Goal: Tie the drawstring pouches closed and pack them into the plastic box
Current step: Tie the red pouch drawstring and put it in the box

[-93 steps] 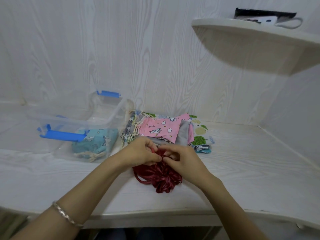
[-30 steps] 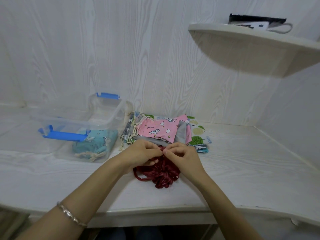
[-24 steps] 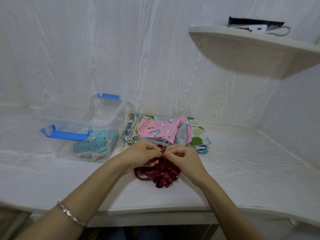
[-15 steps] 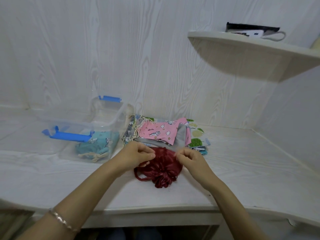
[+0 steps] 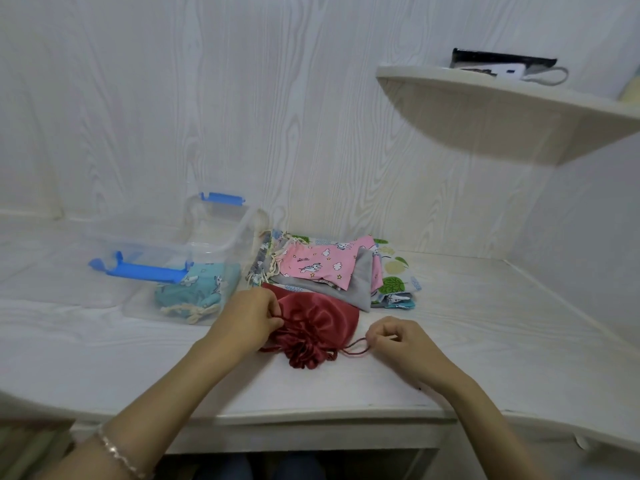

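left hand (image 5: 247, 318): fingers pinching red pouch (image 5: 313, 325) neck | right hand (image 5: 398, 342): fingers pinching drawstring (image 5: 355, 348) right of pouch

On the table (image 5: 485, 341) before us, the satin drawstring pouch (image 5: 313, 327) lies between our hands, the left hand (image 5: 247, 322) touching its left side and the right hand (image 5: 398, 341) just to its right, pinching the cord (image 5: 355, 348). Behind the pouch sits the stack of flat pouches (image 5: 332, 271), and left of that stack stands the plastic box (image 5: 180, 258) (one tied pouch (image 5: 194, 292) lies inside it, at the near right corner). A wall shelf (image 5: 502, 109) hangs above and to the right, with a device (image 5: 502, 65) on it.
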Available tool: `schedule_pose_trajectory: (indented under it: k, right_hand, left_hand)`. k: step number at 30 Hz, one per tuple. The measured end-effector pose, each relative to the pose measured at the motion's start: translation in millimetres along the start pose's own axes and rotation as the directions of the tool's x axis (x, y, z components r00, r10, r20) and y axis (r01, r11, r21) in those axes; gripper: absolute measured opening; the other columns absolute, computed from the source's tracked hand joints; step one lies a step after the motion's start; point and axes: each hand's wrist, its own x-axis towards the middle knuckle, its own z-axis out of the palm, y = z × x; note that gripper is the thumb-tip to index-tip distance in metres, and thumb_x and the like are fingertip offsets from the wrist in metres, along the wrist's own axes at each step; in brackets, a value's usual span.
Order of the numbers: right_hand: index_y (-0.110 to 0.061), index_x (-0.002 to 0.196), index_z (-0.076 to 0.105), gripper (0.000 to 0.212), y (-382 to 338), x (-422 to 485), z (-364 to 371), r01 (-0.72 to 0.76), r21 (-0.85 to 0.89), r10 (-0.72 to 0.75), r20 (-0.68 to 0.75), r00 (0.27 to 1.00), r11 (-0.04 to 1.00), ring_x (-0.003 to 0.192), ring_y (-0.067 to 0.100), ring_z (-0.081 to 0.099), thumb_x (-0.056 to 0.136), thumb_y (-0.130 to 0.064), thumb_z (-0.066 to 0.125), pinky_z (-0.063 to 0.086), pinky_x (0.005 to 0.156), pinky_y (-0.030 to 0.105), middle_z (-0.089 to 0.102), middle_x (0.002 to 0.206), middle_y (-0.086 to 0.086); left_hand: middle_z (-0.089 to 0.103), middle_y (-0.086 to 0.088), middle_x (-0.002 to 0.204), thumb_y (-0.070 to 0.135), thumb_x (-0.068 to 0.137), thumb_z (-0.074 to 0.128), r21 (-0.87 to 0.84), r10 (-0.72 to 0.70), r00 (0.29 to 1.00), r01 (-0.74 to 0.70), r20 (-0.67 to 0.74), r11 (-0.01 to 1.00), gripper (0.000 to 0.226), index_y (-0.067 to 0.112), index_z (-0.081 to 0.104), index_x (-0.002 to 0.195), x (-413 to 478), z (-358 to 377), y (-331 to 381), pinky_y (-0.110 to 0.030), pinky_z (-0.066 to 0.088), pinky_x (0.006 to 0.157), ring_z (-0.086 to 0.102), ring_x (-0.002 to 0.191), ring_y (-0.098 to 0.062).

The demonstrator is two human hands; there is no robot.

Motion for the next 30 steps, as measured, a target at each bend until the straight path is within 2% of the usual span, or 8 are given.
schedule_pose_trajectory:
  k: [2, 4, 8, 11, 15, 19, 24, 30]
  right_hand:
    - [-0.031, 0.085, 0.072, 0.005, -10, 1, 2, 0.071, 0.017, -0.069, -0.075, 0.995, 0.997, 0.081, 0.003, 0.06, 0.085, -0.03, 0.067, 0.047, 0.076, 0.025, 0.068, 0.092, -0.011]
    - [-0.037, 0.099, 0.07, 0.017, -25, 2, 7, 0.216, -0.054, -0.22, -0.083, 0.972, 0.975, 0.096, 0.001, 0.056, 0.083, -0.034, 0.07, 0.039, 0.083, 0.017, 0.064, 0.102, -0.017]
    - [-0.037, 0.127, 0.057, 0.059, -55, 1, 39, 0.383, -0.318, -0.323, 0.227, 0.919, 0.867, 0.118, 0.002, 0.045, 0.071, -0.04, 0.074, 0.032, 0.105, 0.022, 0.056, 0.126, -0.015]
    - [-0.033, 0.128, 0.054, 0.052, -58, 10, 57, 0.397, -0.385, -0.288, 0.312, 0.906, 0.833, 0.119, 0.01, 0.046, 0.078, -0.034, 0.068, 0.035, 0.103, 0.034, 0.056, 0.125, -0.008]
    - [-0.027, 0.09, 0.063, 0.018, -71, 17, 57, 0.41, -0.259, -0.355, 0.234, 0.905, 0.875, 0.081, -0.003, 0.057, 0.077, -0.015, 0.066, 0.045, 0.072, 0.018, 0.063, 0.085, -0.016]
    - [-0.031, 0.08, 0.063, 0.025, -100, 24, 33, 0.361, -0.138, -0.348, 0.111, 0.931, 0.922, 0.062, -0.004, 0.057, 0.076, -0.007, 0.067, 0.045, 0.063, 0.016, 0.066, 0.069, -0.017]
    - [-0.027, 0.085, 0.068, 0.011, -168, 40, -27, 0.441, -0.182, -0.452, -0.023, 0.892, 0.879, 0.071, 0.005, 0.066, 0.079, -0.019, 0.072, 0.052, 0.067, 0.022, 0.071, 0.079, -0.013]
    - [-0.024, 0.087, 0.07, 0.015, -258, 82, -50, 0.581, 0.018, -0.577, -0.099, 0.811, 0.814, 0.071, 0.008, 0.064, 0.08, -0.011, 0.072, 0.053, 0.069, 0.025, 0.071, 0.085, 0.004]
  left_hand:
    - [0.065, 0.006, 0.083, 0.031, 0.087, 0.066, 0.004, 0.016, 0.999, -0.016, -0.047, 1.0, 0.012, 0.019, 0.065, 0.087, -1, -1, 3, -0.023, 0.041, 0.06, 0.059, 0.077, -0.011]
    - [0.064, 0.006, 0.089, 0.03, 0.089, 0.061, 0.024, 0.066, 0.992, -0.064, -0.11, 0.998, 0.011, 0.019, 0.064, 0.092, -1, -3, 6, -0.027, 0.042, 0.068, 0.059, 0.083, -0.013]
    - [0.064, 0.005, 0.086, 0.017, 0.089, 0.054, 0.013, 0.057, 0.991, -0.055, -0.125, 0.998, 0.009, 0.017, 0.063, 0.091, -2, -11, 13, -0.029, 0.046, 0.072, 0.058, 0.082, -0.014]
    - [0.068, -0.004, 0.075, 0.02, 0.094, 0.047, -0.009, -0.06, 0.994, 0.062, 0.096, 0.998, 0.027, 0.009, 0.066, 0.077, -4, -15, 11, -0.029, 0.053, 0.063, 0.062, 0.065, -0.017]
    - [0.068, -0.021, 0.078, 0.037, 0.103, 0.032, -0.25, -0.248, 0.803, 0.436, 0.542, 0.865, 0.053, -0.003, 0.063, 0.087, -17, -16, 13, -0.021, 0.05, 0.044, 0.058, 0.045, -0.018]
    - [0.067, -0.033, 0.101, 0.066, 0.092, 0.028, -0.533, -0.103, 0.726, 0.586, 0.68, 0.611, 0.085, -0.012, 0.052, 0.117, -11, -24, 25, -0.039, 0.06, 0.074, 0.07, 0.079, -0.038]
    - [0.059, -0.027, 0.12, 0.074, 0.086, 0.017, -0.787, 0.101, 0.825, 0.484, 0.557, 0.383, 0.088, 0.004, 0.049, 0.13, 16, -71, 73, -0.041, 0.057, 0.083, 0.068, 0.097, -0.039]
    - [0.066, -0.021, 0.109, 0.075, 0.087, 0.012, -0.842, 0.064, 0.968, 0.179, 0.244, 0.509, 0.091, 0.003, 0.053, 0.124, 49, -164, 80, -0.035, 0.06, 0.076, 0.071, 0.091, -0.032]
